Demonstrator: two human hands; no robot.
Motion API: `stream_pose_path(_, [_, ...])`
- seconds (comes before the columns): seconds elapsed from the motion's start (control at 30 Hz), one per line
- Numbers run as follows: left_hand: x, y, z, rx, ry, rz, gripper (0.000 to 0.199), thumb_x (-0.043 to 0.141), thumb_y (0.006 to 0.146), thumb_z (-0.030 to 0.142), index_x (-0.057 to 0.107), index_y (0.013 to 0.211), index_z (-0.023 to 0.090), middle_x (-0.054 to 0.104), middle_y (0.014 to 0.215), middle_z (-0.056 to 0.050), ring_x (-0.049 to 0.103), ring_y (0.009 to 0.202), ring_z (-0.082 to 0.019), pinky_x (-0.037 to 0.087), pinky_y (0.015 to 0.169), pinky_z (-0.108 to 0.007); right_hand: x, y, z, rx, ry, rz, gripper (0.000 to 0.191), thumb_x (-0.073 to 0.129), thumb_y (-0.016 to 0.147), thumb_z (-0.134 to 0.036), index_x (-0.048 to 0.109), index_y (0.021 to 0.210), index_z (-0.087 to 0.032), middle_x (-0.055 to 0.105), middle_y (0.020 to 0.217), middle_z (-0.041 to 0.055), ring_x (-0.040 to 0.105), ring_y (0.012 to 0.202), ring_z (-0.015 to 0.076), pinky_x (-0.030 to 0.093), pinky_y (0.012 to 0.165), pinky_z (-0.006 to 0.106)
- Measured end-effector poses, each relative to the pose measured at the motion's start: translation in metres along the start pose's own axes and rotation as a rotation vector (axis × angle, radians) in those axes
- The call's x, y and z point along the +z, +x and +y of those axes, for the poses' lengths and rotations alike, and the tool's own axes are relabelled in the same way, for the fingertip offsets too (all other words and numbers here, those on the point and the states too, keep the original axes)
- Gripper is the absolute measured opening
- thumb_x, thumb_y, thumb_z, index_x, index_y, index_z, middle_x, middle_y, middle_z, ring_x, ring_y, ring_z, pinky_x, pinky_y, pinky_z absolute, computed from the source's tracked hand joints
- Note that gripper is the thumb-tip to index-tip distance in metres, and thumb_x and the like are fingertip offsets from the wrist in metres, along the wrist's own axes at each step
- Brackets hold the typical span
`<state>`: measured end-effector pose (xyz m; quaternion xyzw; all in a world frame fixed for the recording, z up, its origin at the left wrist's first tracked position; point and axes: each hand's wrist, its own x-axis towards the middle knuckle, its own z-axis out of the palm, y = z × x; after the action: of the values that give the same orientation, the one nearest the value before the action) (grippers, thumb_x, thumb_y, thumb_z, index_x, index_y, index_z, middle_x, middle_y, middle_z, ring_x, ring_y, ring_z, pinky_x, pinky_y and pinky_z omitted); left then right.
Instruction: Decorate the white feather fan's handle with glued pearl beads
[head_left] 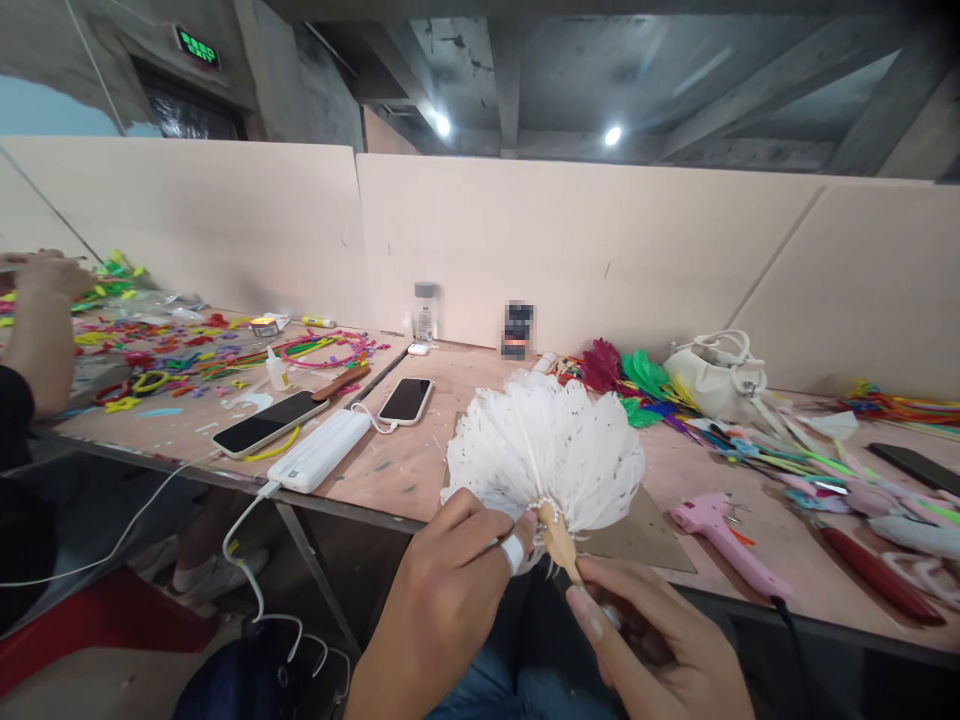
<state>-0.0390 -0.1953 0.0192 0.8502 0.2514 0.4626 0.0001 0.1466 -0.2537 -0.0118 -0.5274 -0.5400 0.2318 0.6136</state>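
Spreading beyond the right grip (671,640) is a feather fan (547,445).

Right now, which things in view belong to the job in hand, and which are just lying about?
Job in hand:
white feather fan, in the right hand
white beads, at the left hand
pink glue gun, likely, though untouched

Just lying about, it seems:
power bank
handbag
capped bottle

White, dark-flecked feather fan (547,450), pale tan handle (559,541), pink glue gun (731,553), cream handbag (712,382), crimson feather (602,366), green feather (643,375)
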Motion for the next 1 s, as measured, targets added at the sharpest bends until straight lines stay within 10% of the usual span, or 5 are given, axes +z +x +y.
stream_pose_path(0.77, [0.007, -0.001, -0.006, 0.02, -0.016, 0.142, 0.028, 0.066, 0.095, 0.0, 0.071, 0.119, 0.014, 0.073, 0.09, -0.006, 0.053, 0.078, -0.017, 0.048, 0.068, -0.031, -0.012, 0.005, 0.027, -0.046, 0.007, -0.133, 0.016, 0.077, 0.097, -0.037, 0.083, 0.106, -0.025, 0.069, 0.074, 0.0033, 0.058, 0.047, 0.0128, 0.048, 0.043, 0.018])
stream_pose_path(0.9, [0.013, -0.002, -0.023, -0.095, 0.091, 0.265, 0.017, 0.067, 0.097, 0.005, 0.074, 0.108, 0.016, 0.075, 0.095, -0.006, 0.059, 0.084, -0.018, 0.051, 0.075, -0.034, -0.01, 0.009, 0.028, 0.055, 0.021, -0.086, 0.026, 0.078, 0.094, -0.043, 0.083, 0.105, -0.019, 0.066, 0.065, 0.0035, 0.058, 0.047, 0.0154, 0.048, 0.042, 0.02])
stream_pose_path(1.0, [0.023, -0.003, -0.046, -0.265, 0.235, 0.097, 0.016, 0.062, 0.101, 0.016, 0.075, 0.093, 0.016, 0.073, 0.087, -0.007, 0.061, 0.085, -0.022, 0.051, 0.077, -0.037, -0.006, 0.014, 0.027, 0.142, 0.038, 0.018, 0.036, 0.081, 0.088, -0.048, 0.081, 0.103, -0.015, 0.064, 0.063, 0.003, 0.057, 0.047, 0.0163, 0.046, 0.041, 0.022])
